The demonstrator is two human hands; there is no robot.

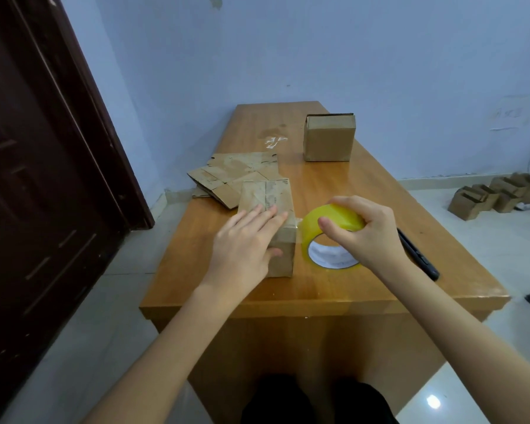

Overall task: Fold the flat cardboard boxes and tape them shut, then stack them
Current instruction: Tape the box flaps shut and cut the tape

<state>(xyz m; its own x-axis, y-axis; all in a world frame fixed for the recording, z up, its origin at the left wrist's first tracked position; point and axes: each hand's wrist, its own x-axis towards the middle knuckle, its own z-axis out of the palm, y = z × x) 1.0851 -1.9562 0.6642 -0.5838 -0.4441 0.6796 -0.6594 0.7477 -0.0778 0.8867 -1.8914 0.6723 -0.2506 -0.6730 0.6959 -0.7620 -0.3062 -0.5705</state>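
Left hand (245, 243) lies flat, fingers straight, pressing the top of the folded box (271, 221) near the table's (364, 191) near-left edge; right hand (369, 234) grips the yellow tape roll (331, 237) just right of the box, strip bridging to it. Risks: strip twists or sticks to itself if roll tilts; box slides if press eases, leaving a crooked seam. Finished box (329, 137) sits far right, flat blanks (227, 175) far left
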